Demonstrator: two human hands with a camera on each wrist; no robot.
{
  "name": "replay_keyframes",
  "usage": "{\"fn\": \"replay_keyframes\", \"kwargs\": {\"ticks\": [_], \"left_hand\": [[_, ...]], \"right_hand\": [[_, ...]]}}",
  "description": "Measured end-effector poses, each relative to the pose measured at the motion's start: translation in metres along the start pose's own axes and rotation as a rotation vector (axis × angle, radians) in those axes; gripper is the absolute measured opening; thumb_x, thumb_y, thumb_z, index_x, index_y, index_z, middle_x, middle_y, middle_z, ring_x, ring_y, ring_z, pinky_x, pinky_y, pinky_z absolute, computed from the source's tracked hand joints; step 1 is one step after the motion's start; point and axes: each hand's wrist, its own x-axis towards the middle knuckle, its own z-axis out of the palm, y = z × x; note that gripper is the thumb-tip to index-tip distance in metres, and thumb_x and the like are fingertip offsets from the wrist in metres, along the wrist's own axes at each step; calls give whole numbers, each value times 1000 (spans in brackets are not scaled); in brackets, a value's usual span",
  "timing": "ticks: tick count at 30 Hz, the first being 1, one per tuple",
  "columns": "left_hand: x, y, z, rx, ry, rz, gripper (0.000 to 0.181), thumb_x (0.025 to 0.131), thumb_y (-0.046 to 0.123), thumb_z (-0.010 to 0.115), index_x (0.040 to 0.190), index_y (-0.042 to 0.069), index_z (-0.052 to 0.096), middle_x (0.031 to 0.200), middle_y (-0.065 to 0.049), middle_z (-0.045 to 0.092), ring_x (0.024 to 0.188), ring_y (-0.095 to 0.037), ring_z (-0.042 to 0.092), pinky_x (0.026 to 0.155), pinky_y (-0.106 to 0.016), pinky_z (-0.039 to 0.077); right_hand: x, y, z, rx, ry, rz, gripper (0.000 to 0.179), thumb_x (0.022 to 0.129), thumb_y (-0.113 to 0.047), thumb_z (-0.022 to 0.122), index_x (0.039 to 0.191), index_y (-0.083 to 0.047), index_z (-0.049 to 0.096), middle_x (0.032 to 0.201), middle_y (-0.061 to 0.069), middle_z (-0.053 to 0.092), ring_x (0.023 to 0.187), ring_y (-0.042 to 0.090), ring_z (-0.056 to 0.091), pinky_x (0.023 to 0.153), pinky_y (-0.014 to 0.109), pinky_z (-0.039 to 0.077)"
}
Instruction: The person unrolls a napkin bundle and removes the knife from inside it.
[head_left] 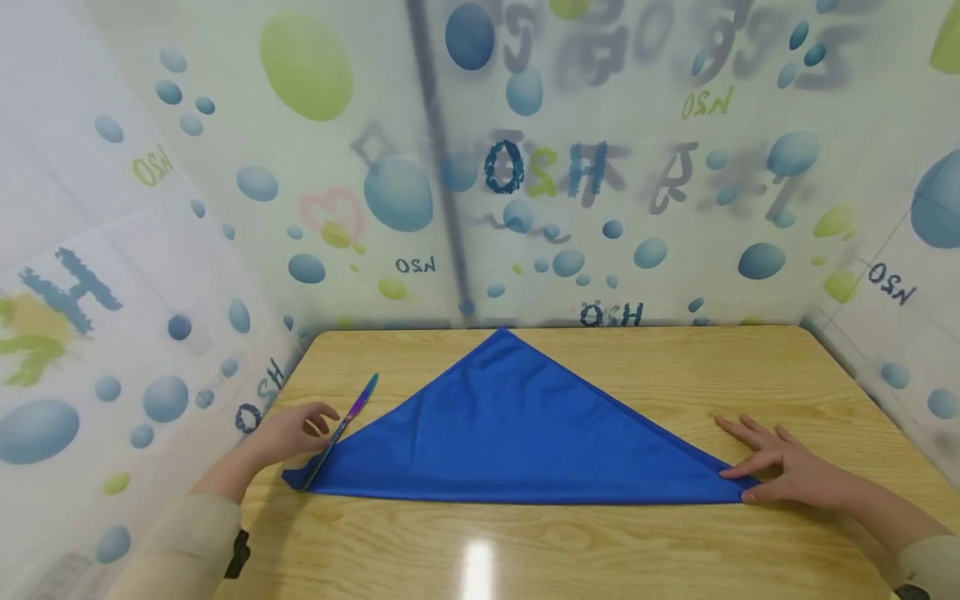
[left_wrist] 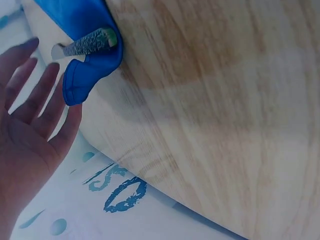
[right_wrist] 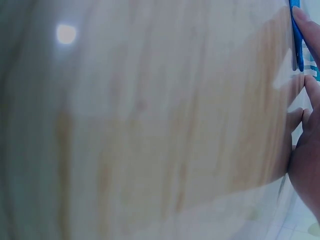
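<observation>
A blue cloth point(head_left: 517, 433), folded into a triangle, lies on the wooden table with its peak at the far edge. Across its left corner rests a rainbow-sheened knife point(head_left: 362, 400), coloured end pointing away; its patterned handle point(left_wrist: 92, 42) lies over the cloth in the left wrist view. Just left of the knife, my left hand point(head_left: 288, 433) hovers with loosely bent fingers, holding nothing. That cloth corner bends up near its fingertips. My right hand point(head_left: 795, 471) is at the right corner, fingers spread, with thumb and index fingertips touching the cloth.
The wooden table point(head_left: 600, 550) has rounded far corners. Behind it and along both sides hang pale sheets point(head_left: 667, 117) printed with bubbles and lettering. A bright light reflection shows on the near tabletop.
</observation>
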Motion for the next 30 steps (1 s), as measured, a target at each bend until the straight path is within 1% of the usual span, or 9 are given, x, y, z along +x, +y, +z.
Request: {"fn": "replay_keyframes", "kwargs": {"ticks": [2, 4, 7, 11, 14, 17, 22, 26, 30], "left_hand": [[3, -1, -1, -26, -35, 8, 40, 85, 14, 76, 120, 3, 61, 101, -10, 64, 93, -29, 63, 76, -43, 54], [6, -2, -3, -45, -80, 36, 46, 84, 16, 77, 124, 3, 59, 106, -12, 63, 97, -32, 62, 79, -45, 53], [10, -4, -7, -92, -141, 43, 58, 81, 18, 80, 131, 3, 54, 113, -16, 59, 104, -36, 59, 83, -47, 52], [17, -9, -11, -155, -196, 59, 66, 80, 12, 80, 137, 1, 48, 119, -21, 55, 107, -40, 56, 85, -49, 51], [23, -14, -11, -182, -205, 51, 66, 80, 7, 79, 137, 2, 47, 118, -19, 54, 106, -38, 56, 84, -48, 52], [28, -17, -10, -176, -201, 34, 65, 79, 7, 80, 136, 3, 49, 114, -16, 55, 102, -34, 57, 82, -46, 52], [35, -19, -8, -112, -201, 23, 64, 77, 13, 83, 133, 4, 52, 105, -11, 59, 93, -28, 59, 82, -46, 51], [40, -22, -4, -73, -201, 14, 63, 77, 16, 84, 132, 8, 54, 105, -9, 58, 95, -29, 57, 84, -50, 49], [42, -25, -2, -63, -199, 19, 63, 76, 16, 84, 132, 8, 55, 101, -7, 56, 93, -27, 55, 83, -46, 48]], "right_hand": [[1, 0, 0, 4, -4, 5, 35, 82, -7, 75, 112, -25, 76, 157, -25, 14, 139, -11, -12, 99, 16, -26], [2, -1, 0, 4, -9, 8, 35, 82, -8, 75, 112, -25, 76, 157, -25, 14, 138, -11, -12, 99, 16, -26], [3, -1, 0, 7, -14, 11, 34, 83, -8, 75, 112, -25, 76, 157, -25, 14, 138, -11, -12, 99, 16, -27], [5, -1, -1, 17, -16, 10, 34, 83, -8, 75, 113, -25, 75, 157, -24, 14, 139, -11, -12, 99, 17, -27], [5, -1, -1, 26, -15, 10, 35, 83, -7, 74, 113, -25, 75, 157, -23, 15, 138, -11, -12, 99, 19, -28], [5, -1, -1, 25, -14, 7, 35, 83, -7, 75, 113, -25, 75, 157, -23, 15, 138, -11, -11, 99, 19, -29], [4, -1, -1, 11, -7, -10, 35, 82, -7, 75, 112, -26, 76, 157, -23, 16, 139, -10, -11, 99, 16, -25], [3, -2, 0, 6, -2, -14, 35, 82, -7, 75, 112, -26, 76, 157, -24, 17, 139, -11, -10, 99, 16, -25], [2, -1, 1, 3, -5, -5, 36, 82, -7, 75, 112, -26, 76, 157, -24, 16, 139, -11, -11, 99, 17, -27]]}}
